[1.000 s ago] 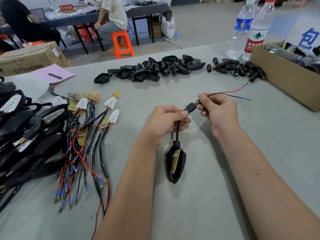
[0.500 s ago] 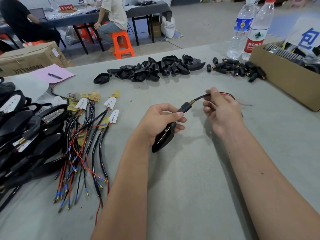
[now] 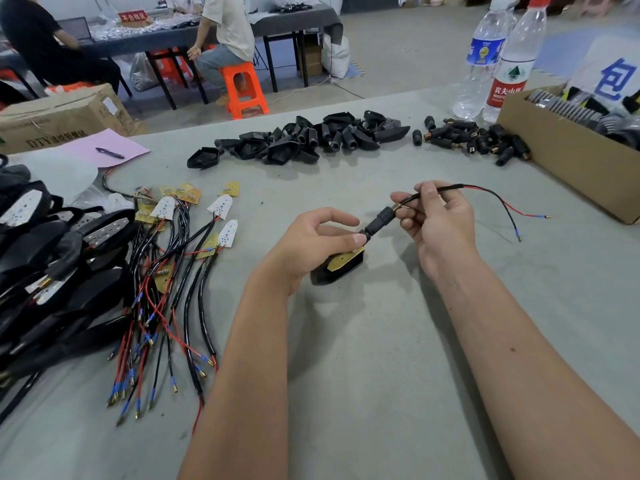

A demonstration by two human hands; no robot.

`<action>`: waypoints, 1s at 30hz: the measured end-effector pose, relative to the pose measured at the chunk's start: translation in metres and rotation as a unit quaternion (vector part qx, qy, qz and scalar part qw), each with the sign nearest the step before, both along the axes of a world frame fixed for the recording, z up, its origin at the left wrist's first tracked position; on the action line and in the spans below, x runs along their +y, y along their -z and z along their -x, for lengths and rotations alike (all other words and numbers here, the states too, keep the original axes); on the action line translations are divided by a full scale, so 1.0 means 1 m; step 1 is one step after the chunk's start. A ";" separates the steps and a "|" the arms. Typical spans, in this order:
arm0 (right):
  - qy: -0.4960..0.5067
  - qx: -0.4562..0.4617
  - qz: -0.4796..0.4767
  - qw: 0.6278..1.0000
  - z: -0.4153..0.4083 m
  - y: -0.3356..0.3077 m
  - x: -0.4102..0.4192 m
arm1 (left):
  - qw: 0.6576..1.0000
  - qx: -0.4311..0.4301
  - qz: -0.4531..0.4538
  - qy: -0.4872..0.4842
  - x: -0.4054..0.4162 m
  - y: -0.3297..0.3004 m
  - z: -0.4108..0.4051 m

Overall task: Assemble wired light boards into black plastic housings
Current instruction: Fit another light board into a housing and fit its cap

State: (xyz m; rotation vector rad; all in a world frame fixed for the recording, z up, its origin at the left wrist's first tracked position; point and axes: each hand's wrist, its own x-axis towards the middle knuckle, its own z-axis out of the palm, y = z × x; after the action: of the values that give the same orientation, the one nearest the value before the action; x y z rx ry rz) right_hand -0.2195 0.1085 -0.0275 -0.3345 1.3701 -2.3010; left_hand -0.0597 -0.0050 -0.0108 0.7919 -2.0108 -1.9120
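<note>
Black housing [image 3: 341, 268] gripped by left hand [image 3: 311, 249], right hand [image 3: 434, 223] pinching cable [image 3: 446, 188]

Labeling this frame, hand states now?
Left hand: holding the black housing.
Right hand: pinching the cable.

Not much readable here. The cardboard box [image 3: 65, 116] far left has "DTY" printed on its side, rest is too blurry. The red-label water bottle [image 3: 512, 60] far right says 农夫山泉. A big blue 包 sits on the white sign [image 3: 613, 77] behind the right-hand carton. The red sign [image 3: 133, 17] on the far table is unreadable.
</note>
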 end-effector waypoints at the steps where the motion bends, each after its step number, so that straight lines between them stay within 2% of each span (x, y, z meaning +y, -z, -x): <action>1: 0.003 -0.001 0.005 1.000 0.000 0.000 0.000 | 1.000 -0.008 0.004 0.005 -0.001 0.001 -0.001; 6: -0.023 -0.013 0.012 1.000 0.002 0.000 -0.001 | 0.999 0.000 0.041 -0.013 0.001 0.002 -0.001; 10: -0.064 0.031 -0.052 0.996 0.000 0.003 -0.003 | 0.995 0.018 0.058 -0.078 0.003 0.003 0.002; 13: -0.086 0.044 -0.073 0.993 -0.002 0.003 -0.002 | 0.994 0.029 0.063 -0.084 0.004 0.004 0.003; 17: -0.098 0.013 -0.040 0.994 -0.001 0.001 0.002 | 0.991 0.052 0.040 -0.118 0.004 0.003 0.003; 21: -0.136 0.028 -0.037 0.990 -0.001 0.000 0.003 | 0.993 0.068 0.009 -0.101 0.005 0.001 0.003; 26: -0.165 -0.037 0.033 0.985 -0.004 -0.004 0.005 | 0.993 0.067 0.011 -0.096 0.006 0.000 0.004; 30: -0.163 -0.057 0.046 0.984 -0.005 -0.005 0.004 | 0.993 0.063 0.012 -0.095 0.006 0.000 0.004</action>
State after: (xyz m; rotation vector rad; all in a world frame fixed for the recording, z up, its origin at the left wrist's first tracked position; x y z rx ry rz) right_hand -0.2143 0.1127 -0.0226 -0.4161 1.0666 -2.0792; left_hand -0.0636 0.0007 -0.0106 0.8045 -1.8121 -1.7820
